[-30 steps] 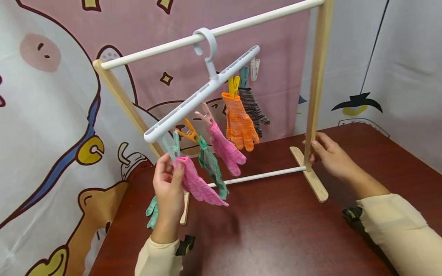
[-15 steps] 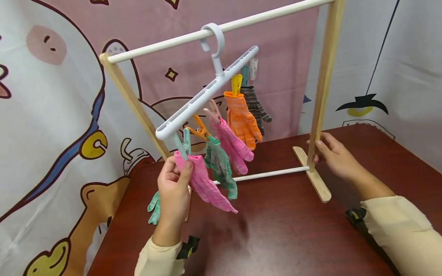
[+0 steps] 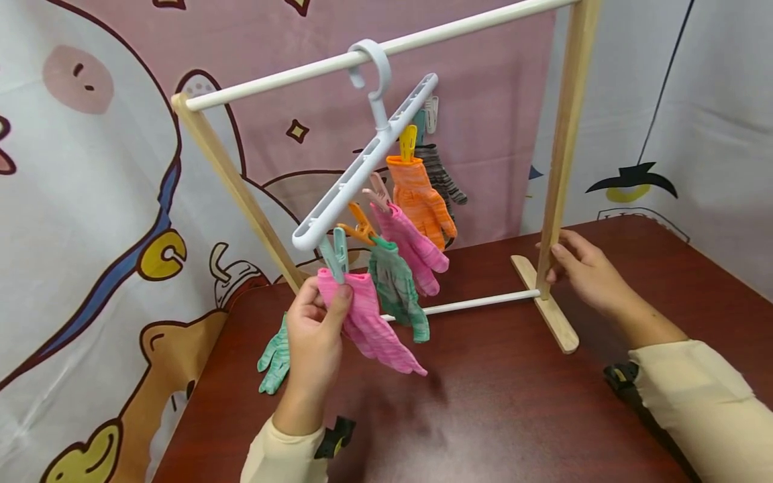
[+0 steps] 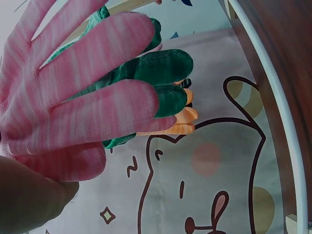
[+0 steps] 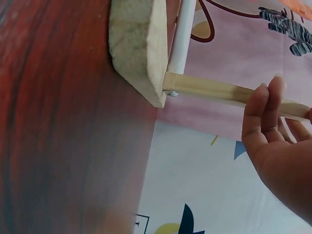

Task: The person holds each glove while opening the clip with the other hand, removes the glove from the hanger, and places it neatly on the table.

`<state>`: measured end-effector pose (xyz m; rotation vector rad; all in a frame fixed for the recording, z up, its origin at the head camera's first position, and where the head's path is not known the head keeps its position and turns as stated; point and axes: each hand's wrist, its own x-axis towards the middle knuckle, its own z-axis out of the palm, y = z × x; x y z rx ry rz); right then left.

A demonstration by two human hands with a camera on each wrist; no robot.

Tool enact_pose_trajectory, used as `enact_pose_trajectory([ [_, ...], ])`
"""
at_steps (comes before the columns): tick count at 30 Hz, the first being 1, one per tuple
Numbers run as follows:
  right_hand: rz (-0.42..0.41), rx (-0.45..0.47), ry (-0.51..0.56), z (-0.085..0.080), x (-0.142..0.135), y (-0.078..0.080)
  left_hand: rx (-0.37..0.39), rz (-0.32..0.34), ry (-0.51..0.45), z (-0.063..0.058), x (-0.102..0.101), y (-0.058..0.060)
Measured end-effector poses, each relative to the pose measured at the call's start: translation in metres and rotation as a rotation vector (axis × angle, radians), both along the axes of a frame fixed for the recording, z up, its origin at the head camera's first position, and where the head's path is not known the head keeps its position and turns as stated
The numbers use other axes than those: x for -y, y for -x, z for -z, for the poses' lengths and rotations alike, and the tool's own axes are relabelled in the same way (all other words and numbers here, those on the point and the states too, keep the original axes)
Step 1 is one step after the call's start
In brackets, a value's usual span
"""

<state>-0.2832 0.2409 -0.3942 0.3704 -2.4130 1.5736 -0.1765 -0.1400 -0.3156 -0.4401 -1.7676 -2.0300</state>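
My left hand [image 3: 317, 342] pinches the cuff of a pink glove [image 3: 377, 329], thumb in front. That glove hangs from a mint clothespin [image 3: 339, 255] at the near end of a pale grey hanger [image 3: 362, 171]. Behind it on the same hanger hang a green glove [image 3: 398, 285], another pink glove [image 3: 417, 248], an orange glove [image 3: 419, 201] and a dark striped glove [image 3: 443, 178], each pegged by its cuff. The hanger hooks over the white top rod [image 3: 471, 30] and slants in view. My right hand [image 3: 588, 272] grips the right wooden post [image 3: 561, 161] low down.
A loose green glove [image 3: 276, 362] lies on the brown table [image 3: 483, 416] left of my left hand. The rack's wooden foot [image 3: 555, 325] and white lower rod [image 3: 471, 304] stand on the table's far side. A cartoon-printed cloth [image 3: 102, 201] hangs behind.
The hanger's near end has swung right, with the held pink glove and my left hand moving along. The far end has shifted slightly left. My right hand stays on the post.
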Motion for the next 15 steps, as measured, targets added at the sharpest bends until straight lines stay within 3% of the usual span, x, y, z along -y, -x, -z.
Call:
enact_pose_trajectory([
  [4, 0.158, -0.09, 0.03, -0.008, 0.001, -0.004, 0.008, -0.012, 0.031, 0.0, -0.001, -0.001],
  [7, 0.315, -0.208, 0.109, -0.022, 0.006, -0.015, 0.017, -0.022, 0.054, 0.0, -0.002, -0.002],
  [9, 0.376, -0.295, 0.163, -0.035, 0.013, -0.025, 0.02, -0.032, 0.068, 0.0, -0.003, -0.002],
  [12, 0.385, -0.379, 0.223, -0.054, 0.029, -0.044, 0.023, -0.043, 0.079, 0.0, -0.004, -0.003],
  [15, 0.305, -0.44, 0.257, -0.068, 0.049, -0.062, 0.029, -0.051, 0.087, 0.001, -0.004, -0.004],
])
